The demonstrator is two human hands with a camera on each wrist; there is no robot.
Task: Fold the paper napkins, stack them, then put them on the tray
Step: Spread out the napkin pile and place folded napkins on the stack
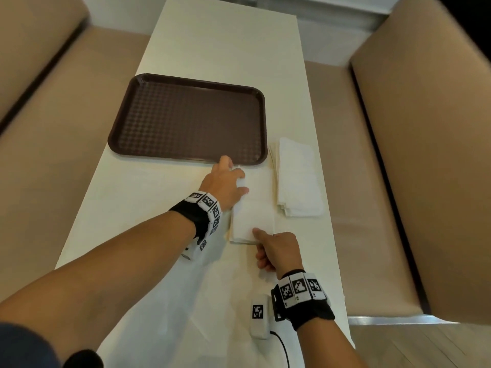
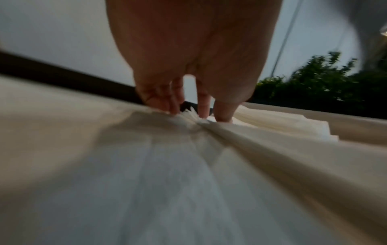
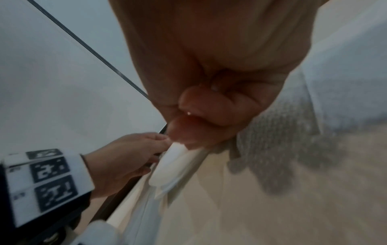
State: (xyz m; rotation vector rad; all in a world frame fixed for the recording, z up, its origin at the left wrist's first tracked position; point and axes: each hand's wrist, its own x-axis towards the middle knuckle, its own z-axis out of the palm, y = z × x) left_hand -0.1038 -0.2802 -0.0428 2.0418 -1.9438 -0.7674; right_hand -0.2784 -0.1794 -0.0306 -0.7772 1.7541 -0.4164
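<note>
While holding the folded napkin (image 1: 254, 212) lengthwise, near to far: pinched at far end by left hand (image 1: 222, 185), just beside tray (image 1: 170, 156); at near edge by right hand (image 1: 279, 251).

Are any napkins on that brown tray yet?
No, the tray holds nothing; the folded napkins lie on the table beside it.

One tray (image 1: 186, 120), one napkin (image 1: 255, 216) under two hands (image 1: 225, 185) (image 1: 279, 251), one stack of folded napkins (image 1: 297, 176), one table (image 1: 212, 49), two benches (image 1: 66, 128) (image 1: 372, 168).
</note>
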